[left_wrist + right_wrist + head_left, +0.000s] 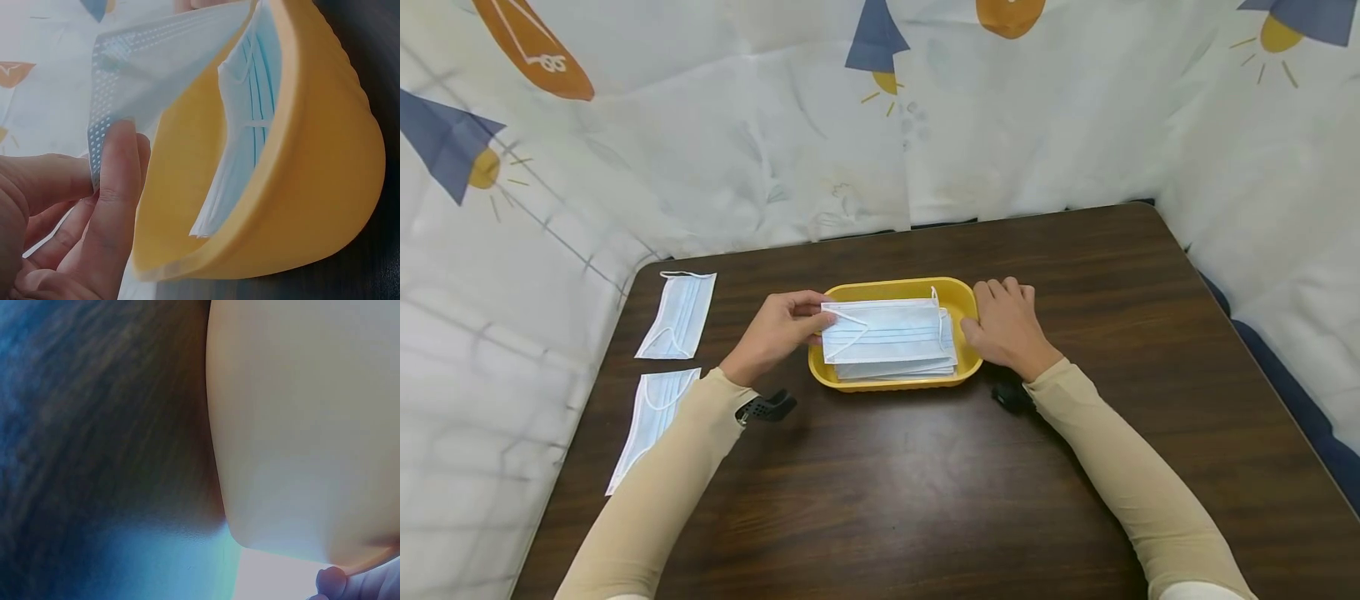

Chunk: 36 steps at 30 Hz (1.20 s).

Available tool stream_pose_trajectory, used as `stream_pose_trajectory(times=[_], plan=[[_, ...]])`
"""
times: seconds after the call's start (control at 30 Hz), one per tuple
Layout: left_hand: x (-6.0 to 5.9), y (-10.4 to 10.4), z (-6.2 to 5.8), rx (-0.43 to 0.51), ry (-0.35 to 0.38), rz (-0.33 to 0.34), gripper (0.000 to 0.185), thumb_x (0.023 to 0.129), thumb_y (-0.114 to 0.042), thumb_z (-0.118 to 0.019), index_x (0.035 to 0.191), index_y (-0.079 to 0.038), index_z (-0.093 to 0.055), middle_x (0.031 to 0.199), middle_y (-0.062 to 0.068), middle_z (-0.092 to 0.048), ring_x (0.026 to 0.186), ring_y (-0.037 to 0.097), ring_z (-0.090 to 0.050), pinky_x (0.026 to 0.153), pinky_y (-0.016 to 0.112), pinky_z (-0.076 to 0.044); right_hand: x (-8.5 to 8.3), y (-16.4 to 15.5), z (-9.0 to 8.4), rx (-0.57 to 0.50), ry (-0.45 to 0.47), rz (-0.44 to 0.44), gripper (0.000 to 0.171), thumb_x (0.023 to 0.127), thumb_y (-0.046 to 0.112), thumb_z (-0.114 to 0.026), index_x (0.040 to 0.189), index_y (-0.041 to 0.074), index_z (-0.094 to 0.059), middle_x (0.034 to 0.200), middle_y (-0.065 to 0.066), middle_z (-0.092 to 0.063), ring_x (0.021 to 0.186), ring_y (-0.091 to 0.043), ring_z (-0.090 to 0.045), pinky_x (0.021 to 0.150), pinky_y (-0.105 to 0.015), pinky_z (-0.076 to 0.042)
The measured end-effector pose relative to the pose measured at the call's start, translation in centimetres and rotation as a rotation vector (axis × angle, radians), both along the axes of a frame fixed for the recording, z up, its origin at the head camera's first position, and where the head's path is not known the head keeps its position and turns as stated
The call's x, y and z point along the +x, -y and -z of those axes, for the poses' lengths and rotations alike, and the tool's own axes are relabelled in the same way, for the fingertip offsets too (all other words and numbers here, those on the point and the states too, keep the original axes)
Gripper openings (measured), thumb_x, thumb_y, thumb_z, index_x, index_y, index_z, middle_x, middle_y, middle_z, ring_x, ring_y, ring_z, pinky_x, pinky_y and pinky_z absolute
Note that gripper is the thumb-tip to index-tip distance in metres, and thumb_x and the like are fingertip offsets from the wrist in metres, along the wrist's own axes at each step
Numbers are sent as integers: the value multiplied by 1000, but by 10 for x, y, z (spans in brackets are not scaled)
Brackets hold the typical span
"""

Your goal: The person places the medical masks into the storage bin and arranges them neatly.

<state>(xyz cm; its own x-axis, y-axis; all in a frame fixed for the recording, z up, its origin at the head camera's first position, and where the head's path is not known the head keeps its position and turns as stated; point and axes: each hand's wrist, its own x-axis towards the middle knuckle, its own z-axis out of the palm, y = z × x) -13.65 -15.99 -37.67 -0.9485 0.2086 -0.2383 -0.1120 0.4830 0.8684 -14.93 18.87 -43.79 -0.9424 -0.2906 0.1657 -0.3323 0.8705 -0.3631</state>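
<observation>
A yellow tray (964,302) sits mid-table with a stack of light blue face masks (895,365) in it. My left hand (778,332) pinches the left edge of the top mask (887,330), lifted a little off the stack. In the left wrist view the mask's edge (106,119) sits between my thumb and finger, beside the tray's wall (312,181). My right hand (1007,327) rests against the tray's right rim, thumb at the edge. The right wrist view is filled by the tray's outer wall (300,425), with one fingertip (331,582) at the bottom.
Two more masks lie flat at the table's left edge, one farther back (677,314) and one nearer me (653,417). The dark wooden table (925,483) is ringed by a white printed cloth backdrop (700,125).
</observation>
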Motion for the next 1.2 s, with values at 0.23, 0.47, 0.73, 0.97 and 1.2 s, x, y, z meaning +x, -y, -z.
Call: stream_pose_trajectory(times=[0.23,0.47,0.73,0.97,1.2], plan=[[-2,-7,1,-5,13,11,36,96,-14,-71,129,0,-66,123,22,-70,91,15,-68,74,25,-62,0,0,1,1,-8,-4,22,92,26,-45,94,5,-54,84,-9,-51,86,-32,-39,86,-52,-28],[-2,-14,2,-22,9,27,36,96,-13,-72,128,0,-67,122,22,-69,92,17,-68,74,26,-63,0,0,0,-3,16,1,24,93,27,-46,98,5,-56,87,-10,-53,89,-32,-40,89,-52,-28],[-5,-15,3,-47,43,30,37,96,-14,-71,131,-2,-66,123,21,-70,96,21,-69,76,29,-63,-1,-1,1,-7,-1,-13,22,93,27,-44,91,7,-52,83,-9,-50,86,-32,-39,85,-51,-27],[-6,-11,1,-26,80,35,40,99,-20,-69,133,-1,-64,125,22,-69,97,23,-71,78,32,-64,0,-1,0,-11,6,-17,22,93,27,-43,92,7,-52,83,-9,-50,87,-32,-39,86,-50,-26],[-5,-4,-3,42,103,32,39,101,-23,-65,132,1,-64,123,24,-68,95,21,-75,80,37,-64,0,0,-1,-11,7,-11,23,93,27,-44,95,6,-54,84,-9,-51,87,-32,-39,87,-51,-27]])
